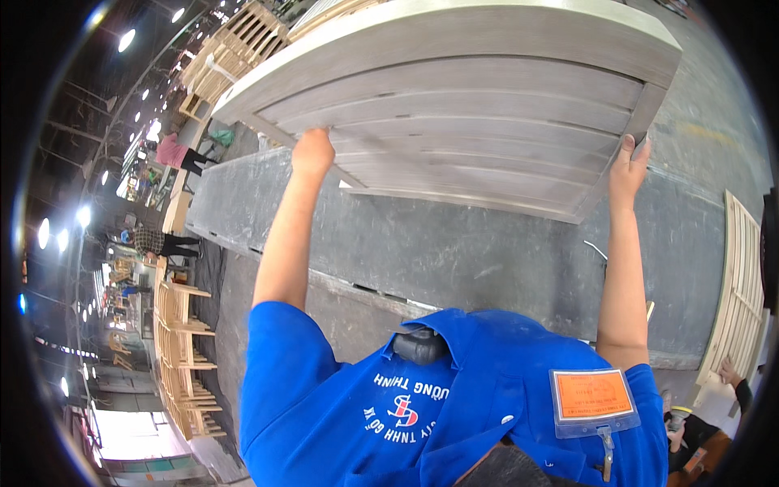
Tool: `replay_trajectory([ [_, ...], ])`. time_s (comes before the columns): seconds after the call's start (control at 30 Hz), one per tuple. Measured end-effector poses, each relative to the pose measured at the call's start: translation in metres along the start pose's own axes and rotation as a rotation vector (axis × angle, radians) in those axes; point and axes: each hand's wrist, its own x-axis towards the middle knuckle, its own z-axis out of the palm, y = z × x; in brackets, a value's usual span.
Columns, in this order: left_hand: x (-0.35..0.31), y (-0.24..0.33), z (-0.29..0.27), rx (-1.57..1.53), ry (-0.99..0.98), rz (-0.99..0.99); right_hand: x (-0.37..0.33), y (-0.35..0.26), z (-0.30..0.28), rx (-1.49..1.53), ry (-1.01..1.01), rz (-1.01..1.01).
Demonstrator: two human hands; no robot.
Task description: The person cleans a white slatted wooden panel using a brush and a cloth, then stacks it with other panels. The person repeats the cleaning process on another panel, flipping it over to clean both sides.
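Note:
In front of me a large grey-washed wooden panel (454, 114) with slats and a thick frame is tilted up over a dark grey work surface (454, 252). My left hand (313, 152) is closed on the panel's left side, at the inner edge of the frame; its fingertips are hidden. My right hand (629, 168) grips the right frame edge, with fingers showing on the outer side. Both arms are stretched forward. Whether the panel's lower edge rests on the surface or hangs just above it, I cannot tell.
Pale wooden frames (231, 53) are stacked at the far left. Unfinished wooden chairs (185, 357) stand in a row at left. Two people (173, 154) are farther back. At right, another person's hand (728, 371) touches a pale slatted panel (732, 284).

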Motion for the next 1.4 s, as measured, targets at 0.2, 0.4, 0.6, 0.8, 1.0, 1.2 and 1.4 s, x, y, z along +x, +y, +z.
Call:
replay_trajectory([
  [0.2, 0.008, 0.0, -0.005, -0.171, -0.052, 0.072, 0.005, 0.001, 0.006, 0.018, 0.033, -0.078],
  [0.4, -0.005, 0.043, -0.023, -0.289, -0.042, 0.167, 0.006, -0.009, 0.007, 0.031, 0.033, -0.072],
  [0.6, -0.057, 0.049, -0.003, -0.74, -0.018, 0.17, 0.018, 0.015, 0.01, 0.061, -0.079, -0.136],
  [0.8, -0.11, 0.01, 0.07, -0.742, -0.161, -0.068, 0.036, 0.037, 0.022, -0.22, 0.015, -0.041],
  [1.0, -0.182, -0.007, 0.139, -0.825, -0.231, -0.273, 0.037, 0.03, 0.025, -0.235, -0.023, -0.052],
  [1.2, -0.178, -0.028, 0.159, -0.854, -0.341, -0.426, 0.031, 0.024, 0.025, -0.192, -0.01, -0.142],
  [1.4, -0.129, -0.054, 0.195, -0.762, -0.18, -0.396, 0.017, 0.009, 0.02, -0.184, -0.006, -0.095],
])
